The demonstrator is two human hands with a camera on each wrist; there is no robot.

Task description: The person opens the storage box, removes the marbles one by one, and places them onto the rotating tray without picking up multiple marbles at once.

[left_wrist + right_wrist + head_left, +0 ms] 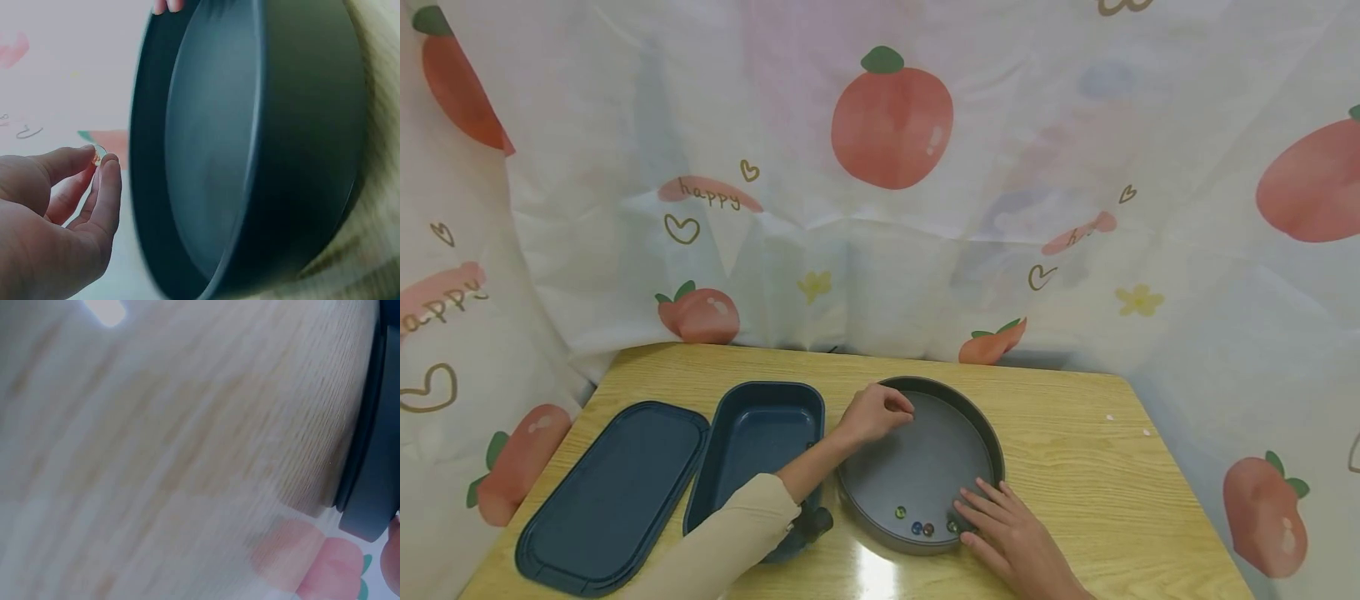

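My left hand [874,414] is over the far left part of a round dark grey pan [925,450]. In the left wrist view, its thumb and fingers pinch a small clear glass marble [99,154]. Inside the pan, near its front edge, lie several marbles, among them a green marble [900,512], a blue marble [917,527] and a reddish marble [928,529]. With fingers spread, my right hand [1011,533] rests on the pan's front right rim. The right wrist view mostly shows table, with the pan's side at its right edge.
Left of the pan stands a deep blue rectangular container [752,425], partly hidden by my left forearm. A small dark round thing [810,445] shows at its right inner side. Farther left lies a flat blue lid [617,492]. A printed curtain [895,275] hangs behind the wooden table [1075,450].
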